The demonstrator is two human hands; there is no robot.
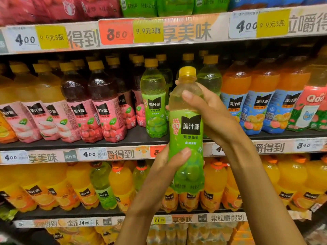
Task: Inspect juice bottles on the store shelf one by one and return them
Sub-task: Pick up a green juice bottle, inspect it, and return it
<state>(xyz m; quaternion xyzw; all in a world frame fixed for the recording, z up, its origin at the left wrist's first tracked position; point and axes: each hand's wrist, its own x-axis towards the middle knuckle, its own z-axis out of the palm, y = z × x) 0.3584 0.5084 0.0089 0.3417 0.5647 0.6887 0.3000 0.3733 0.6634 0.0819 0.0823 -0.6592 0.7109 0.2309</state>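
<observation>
We are holding the green-labelled clear plastic juice bottle with a yellow cap upright before the middle shelf's front edge. Our left hand is cupping its base, our right hand wrapping its shoulder. It is looking full, weighty, slick and slightly squeezable. Its back label is hidden.
</observation>
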